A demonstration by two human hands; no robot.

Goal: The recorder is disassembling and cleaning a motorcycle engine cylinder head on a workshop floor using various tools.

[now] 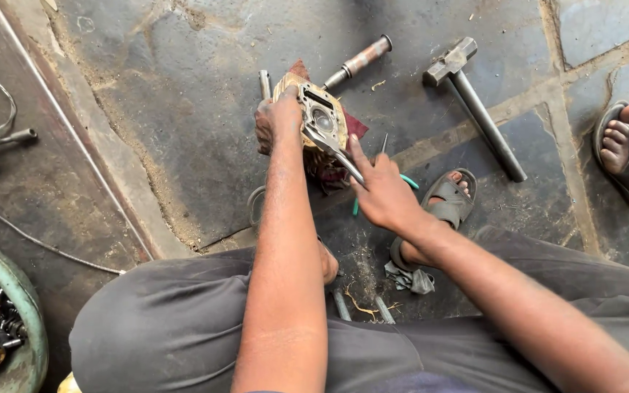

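Your left hand clamps its fingers over the top edge of the metal engine casing, just above frame centre, likely to steady it upright on the red rag. Your right hand reaches in with the arm extended, fingers closed round a flat metal tool laid against the casing's face. A hammer lies on the floor, upper right.

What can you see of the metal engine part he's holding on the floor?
The engine part is a squarish, dull grey metal casting with a flat flanged face, corner bolt holes and a round bore. It stands on edge on the concrete floor, over a dark red rag. The left hand grips its left side; the right hand presses a flat metal tool against its face.
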